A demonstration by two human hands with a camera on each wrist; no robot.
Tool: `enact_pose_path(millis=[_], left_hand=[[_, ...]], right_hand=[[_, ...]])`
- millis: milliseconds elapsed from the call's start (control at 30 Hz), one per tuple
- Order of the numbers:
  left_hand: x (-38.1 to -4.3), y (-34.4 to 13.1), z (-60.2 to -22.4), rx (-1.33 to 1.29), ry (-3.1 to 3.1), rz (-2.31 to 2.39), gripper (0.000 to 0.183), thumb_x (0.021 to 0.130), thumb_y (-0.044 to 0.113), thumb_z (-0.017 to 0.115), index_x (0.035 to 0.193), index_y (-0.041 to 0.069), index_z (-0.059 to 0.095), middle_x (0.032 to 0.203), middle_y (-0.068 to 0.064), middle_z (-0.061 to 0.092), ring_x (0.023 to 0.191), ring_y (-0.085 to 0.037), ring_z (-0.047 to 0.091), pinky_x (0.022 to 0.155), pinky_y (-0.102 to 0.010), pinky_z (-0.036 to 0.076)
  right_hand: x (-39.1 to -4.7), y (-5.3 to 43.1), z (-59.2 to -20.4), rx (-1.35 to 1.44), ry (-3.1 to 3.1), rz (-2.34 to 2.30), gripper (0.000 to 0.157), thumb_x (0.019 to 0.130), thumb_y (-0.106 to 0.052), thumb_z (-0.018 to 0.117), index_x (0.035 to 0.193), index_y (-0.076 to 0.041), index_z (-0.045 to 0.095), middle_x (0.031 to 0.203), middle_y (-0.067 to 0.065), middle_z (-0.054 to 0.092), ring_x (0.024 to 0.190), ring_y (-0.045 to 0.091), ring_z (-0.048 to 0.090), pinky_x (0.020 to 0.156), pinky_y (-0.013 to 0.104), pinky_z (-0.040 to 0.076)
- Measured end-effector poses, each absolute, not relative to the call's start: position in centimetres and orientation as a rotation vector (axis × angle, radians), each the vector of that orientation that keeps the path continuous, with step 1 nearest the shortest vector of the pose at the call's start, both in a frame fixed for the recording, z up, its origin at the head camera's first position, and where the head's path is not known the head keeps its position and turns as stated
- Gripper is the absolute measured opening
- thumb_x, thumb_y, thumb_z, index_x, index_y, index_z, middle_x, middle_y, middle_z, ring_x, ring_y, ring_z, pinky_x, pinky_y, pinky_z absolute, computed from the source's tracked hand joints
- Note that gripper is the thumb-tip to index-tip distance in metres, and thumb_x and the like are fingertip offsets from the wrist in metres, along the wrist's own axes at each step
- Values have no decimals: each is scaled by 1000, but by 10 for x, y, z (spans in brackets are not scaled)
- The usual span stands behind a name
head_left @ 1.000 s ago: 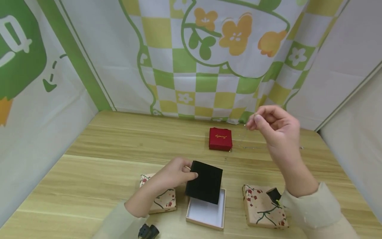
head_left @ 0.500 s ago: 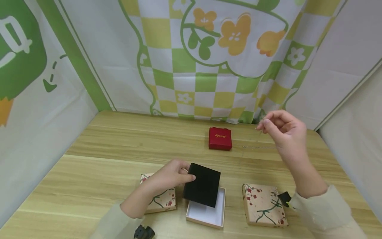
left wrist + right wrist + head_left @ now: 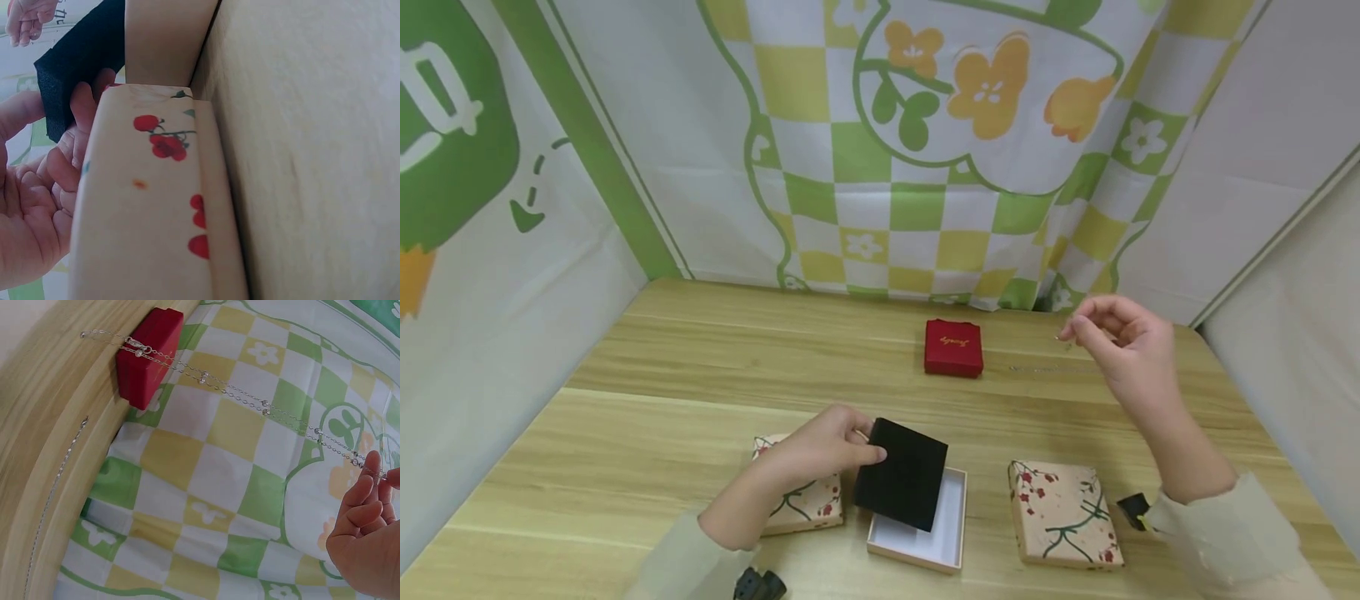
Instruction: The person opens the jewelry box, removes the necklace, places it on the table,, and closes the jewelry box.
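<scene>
My left hand (image 3: pixel 823 442) pinches a square black pad (image 3: pixel 901 475), thumb on top at its left edge. The pad is tilted above an open white-lined box base (image 3: pixel 951 533) and covers much of it. In the left wrist view, the pad (image 3: pixel 81 59) looks thick and soft, with fingers under it. Up at the right, the fingertips of my right hand (image 3: pixel 1127 342) pinch a thin silver chain necklace with small beads. In the right wrist view, the doubled necklace (image 3: pixel 265 407) hangs from the fingertips, its clasp near the lower end.
A second silver chain (image 3: pixel 62 469) lies on the wooden table near a small red box (image 3: pixel 953 348). Floral-patterned cardboard boxes stand left (image 3: pixel 812 504) and right (image 3: pixel 1060 517) of the open base. A checkered curtain (image 3: pixel 917 204) hangs behind the table.
My right hand has moved right and slightly down with the necklace, away from the red box. My left hand has lowered the black pad a little toward the person and leftward.
</scene>
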State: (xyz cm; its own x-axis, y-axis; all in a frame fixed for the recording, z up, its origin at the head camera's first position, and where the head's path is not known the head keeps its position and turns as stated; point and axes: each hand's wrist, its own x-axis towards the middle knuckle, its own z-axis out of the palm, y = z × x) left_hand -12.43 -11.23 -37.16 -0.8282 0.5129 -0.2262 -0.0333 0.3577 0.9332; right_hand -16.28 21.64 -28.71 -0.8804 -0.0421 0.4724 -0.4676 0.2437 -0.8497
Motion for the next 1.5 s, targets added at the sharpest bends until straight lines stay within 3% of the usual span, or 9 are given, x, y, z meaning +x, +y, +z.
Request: enact_pose_path(millis=[167,333,500,767,867,967,1100,1267,1500], left_hand=[[-124,-111,-374,397,2134,1470,42,86,16,61,64,13,26,54,5,22,49,-10,22,49,-24,25],[-124,-111,-374,408,2163,1444,42,86,19,62,64,13,27,53,6,24,48,-10,23,47,-23,25],[-125,-111,-375,416,2172,1431,43,86,17,61,63,13,25,53,6,26,48,-10,26,48,-23,25],[-125,-111,-374,420,2168,1430,42,86,17,62,63,14,26,51,6,28,47,-9,26,47,-23,25],[-124,-111,-374,414,2164,1426,42,85,17,62,63,14,27,51,6,27,46,-8,25,46,-22,24],[-124,-110,-374,416,2160,1418,29,85,17,63,64,11,44,51,6,34,44,-8,24,44,-22,23],[-124,-110,-375,426,2151,1415,9,85,18,63,85,9,66,57,4,52,42,-7,23,41,-21,23],[-123,-111,-376,427,2142,1421,12,84,18,63,89,8,67,58,3,55,41,-7,24,40,-21,22],[-123,-111,-376,415,2156,1413,13,84,20,63,83,7,65,54,6,46,44,-8,24,44,-23,24]], right_hand=[[-162,225,-294,427,-2242,1593,12,88,-7,60,88,5,58,75,-1,65,73,10,63,62,15,45],[-160,234,-300,357,-2317,1489,13,88,-9,61,88,4,60,75,-8,66,65,6,60,40,24,30],[-160,244,-303,266,-2382,1376,13,89,-13,61,89,0,61,78,-15,65,41,6,40,32,30,22],[-155,257,-307,166,-2391,1216,12,86,-12,63,86,0,64,74,-18,56,71,2,48,44,19,35],[-153,263,-308,146,-2385,1191,12,85,-11,64,85,0,64,71,-17,53,72,3,45,45,19,33],[-152,269,-311,131,-2387,1172,10,85,-11,65,83,-1,65,68,-18,52,73,3,46,49,18,33],[-149,278,-315,121,-2422,1137,10,86,-13,64,84,-3,64,70,-17,53,74,2,46,57,18,33],[-147,289,-321,110,-2468,1112,10,87,-13,63,87,-3,64,69,-16,53,71,1,46,67,19,31],[-148,304,-328,63,-2536,1054,11,87,-15,62,87,-4,63,65,-17,54,63,2,44,57,17,34]])
